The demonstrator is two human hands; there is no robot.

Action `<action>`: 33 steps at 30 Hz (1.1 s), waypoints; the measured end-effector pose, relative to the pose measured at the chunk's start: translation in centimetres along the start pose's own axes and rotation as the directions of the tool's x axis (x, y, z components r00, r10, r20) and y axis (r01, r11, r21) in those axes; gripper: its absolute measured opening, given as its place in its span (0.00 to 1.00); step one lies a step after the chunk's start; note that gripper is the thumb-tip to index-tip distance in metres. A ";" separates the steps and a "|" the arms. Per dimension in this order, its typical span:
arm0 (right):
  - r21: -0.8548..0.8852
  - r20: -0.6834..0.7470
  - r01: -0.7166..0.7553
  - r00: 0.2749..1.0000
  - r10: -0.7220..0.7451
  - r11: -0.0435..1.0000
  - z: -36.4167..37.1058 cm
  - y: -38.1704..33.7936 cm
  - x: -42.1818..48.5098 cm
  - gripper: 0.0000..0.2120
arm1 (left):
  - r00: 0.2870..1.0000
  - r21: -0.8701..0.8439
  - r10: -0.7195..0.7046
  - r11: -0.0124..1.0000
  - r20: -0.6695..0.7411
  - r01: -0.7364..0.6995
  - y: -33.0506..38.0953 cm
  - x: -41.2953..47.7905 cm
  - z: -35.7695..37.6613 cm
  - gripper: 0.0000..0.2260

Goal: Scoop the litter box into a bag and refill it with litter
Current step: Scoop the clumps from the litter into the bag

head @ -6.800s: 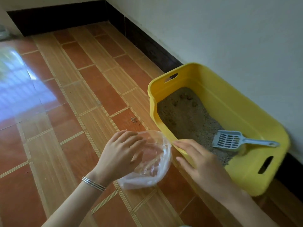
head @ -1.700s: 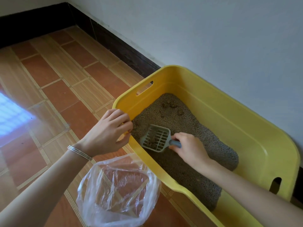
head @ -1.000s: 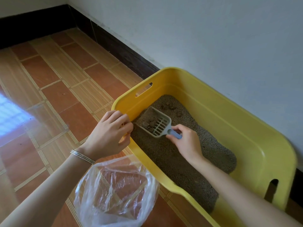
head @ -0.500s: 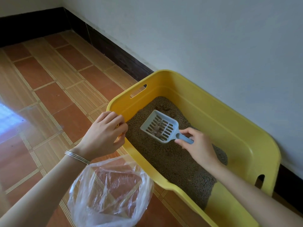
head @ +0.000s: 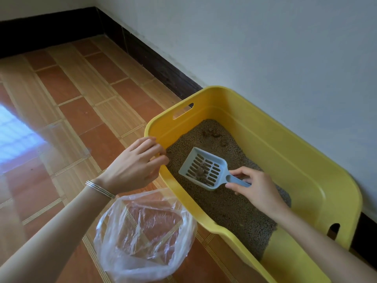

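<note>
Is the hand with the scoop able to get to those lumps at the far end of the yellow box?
Probably yes. The right hand holds the scoop above the litter, and only open litter lies between it and the lumps.

Soft daylight, window glare on floor [head: 18, 137], edges perhaps slightly bowed

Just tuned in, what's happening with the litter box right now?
A person is mid-scoop. The right hand holds the scoop by its handle above the litter, with a few clumps in it. The left hand grips the near rim of the yellow litter box. An open clear bag sits on the floor beside the box, apparently empty. A few more clumps lie at the far end of the box.
</note>
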State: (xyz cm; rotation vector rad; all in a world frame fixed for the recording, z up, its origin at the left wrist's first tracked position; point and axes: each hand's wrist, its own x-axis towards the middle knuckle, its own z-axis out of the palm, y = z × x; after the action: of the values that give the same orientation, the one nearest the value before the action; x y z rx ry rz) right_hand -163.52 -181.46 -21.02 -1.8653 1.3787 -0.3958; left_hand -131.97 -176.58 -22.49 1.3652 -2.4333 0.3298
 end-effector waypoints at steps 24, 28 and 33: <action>-0.410 0.689 0.882 0.468 -0.554 0.235 8.0 -8.6 3.1 0.13 | 0.669 0.047 -0.635 0.738 0.387 0.673 9.2 -17.5 -3.5 0.18; -0.403 0.658 0.896 0.425 -0.622 0.185 8.7 -8.0 3.1 0.10 | 0.627 0.041 -0.679 0.690 0.382 0.722 9.2 -17.5 -2.8 0.18; -0.401 0.605 0.911 0.345 -0.717 0.100 8.5 -7.3 3.0 0.05 | 0.622 0.001 -0.690 0.670 0.370 0.743 9.1 -17.3 -2.5 0.17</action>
State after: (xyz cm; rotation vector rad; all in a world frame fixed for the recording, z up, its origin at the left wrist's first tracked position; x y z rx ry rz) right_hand -152.02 -179.92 -21.81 -3.1584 -0.0150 -0.0973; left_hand -130.90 -157.48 -27.33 2.3224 -1.8273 -0.3270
